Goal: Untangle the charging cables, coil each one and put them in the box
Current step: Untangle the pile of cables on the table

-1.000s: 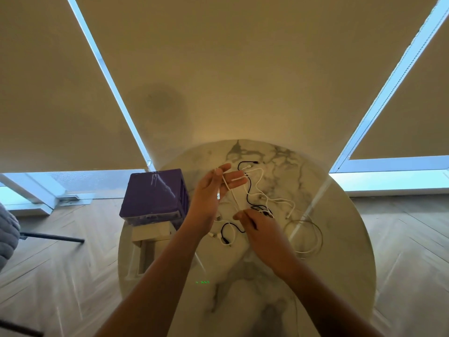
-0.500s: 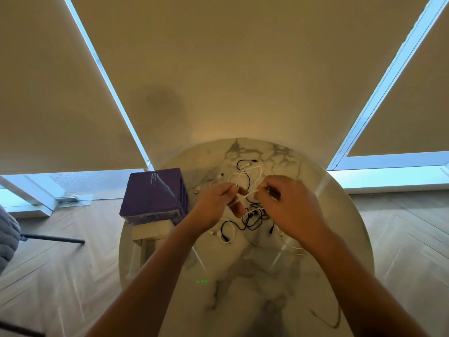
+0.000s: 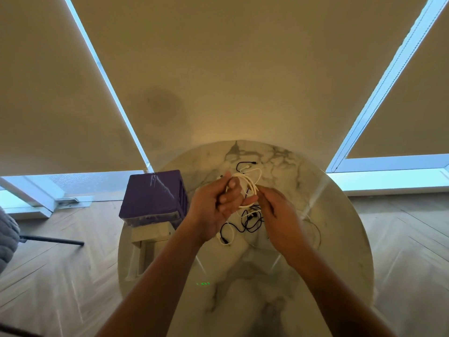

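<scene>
Above the round marble table (image 3: 328, 239), my left hand (image 3: 216, 205) holds a white cable (image 3: 250, 184) that is looped round its fingers in a small coil. My right hand (image 3: 279, 215) sits close beside it and pinches the same white cable at the coil's near right side. Under both hands a tangle of black and white cables (image 3: 250, 222) lies on the table. Another black cable end (image 3: 245, 164) lies farther back. A purple box (image 3: 153, 195) stands at the table's left edge.
A white box (image 3: 150, 233) lies in front of the purple box, near the left rim. A thin cable loop (image 3: 313, 229) rests right of my right hand. Window blinds close off the far side; wood floor surrounds the table.
The white cable has been wound further round my left hand's fingers into a coil. My right hand has swung down and right around the coil, still holding the cable.
</scene>
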